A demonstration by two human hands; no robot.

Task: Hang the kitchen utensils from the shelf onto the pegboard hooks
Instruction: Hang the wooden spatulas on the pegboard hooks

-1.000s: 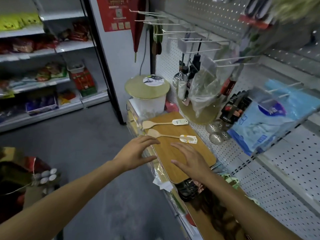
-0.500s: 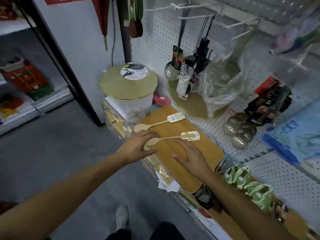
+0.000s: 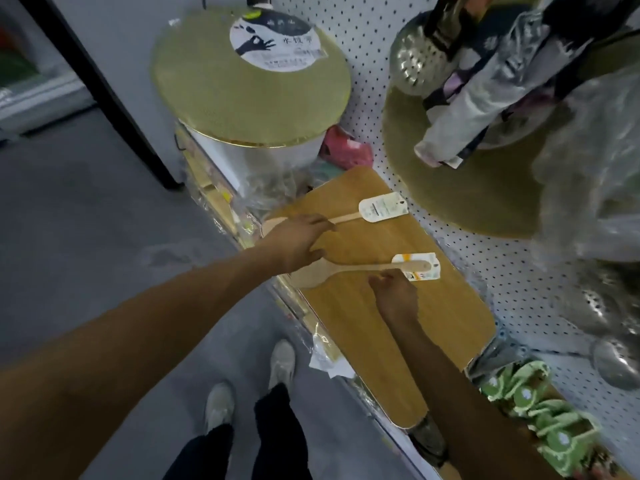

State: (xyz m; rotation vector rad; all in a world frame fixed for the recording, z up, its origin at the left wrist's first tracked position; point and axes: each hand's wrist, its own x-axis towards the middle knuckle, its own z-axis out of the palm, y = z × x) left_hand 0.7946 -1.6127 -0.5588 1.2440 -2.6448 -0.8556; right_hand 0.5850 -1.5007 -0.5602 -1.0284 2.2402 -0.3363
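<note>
Both wooden spatulas lie on the board: our left hand (image 3: 298, 242) rests open over the far spatula (image 3: 346, 216), our right hand (image 3: 394, 294) pinches the near spatula (image 3: 363, 268) mid-handle, and we judge them light, stiff, best lifted there.

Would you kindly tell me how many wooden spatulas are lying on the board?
2: the far wooden spatula under the left hand, the near wooden spatula by the right hand.
</note>
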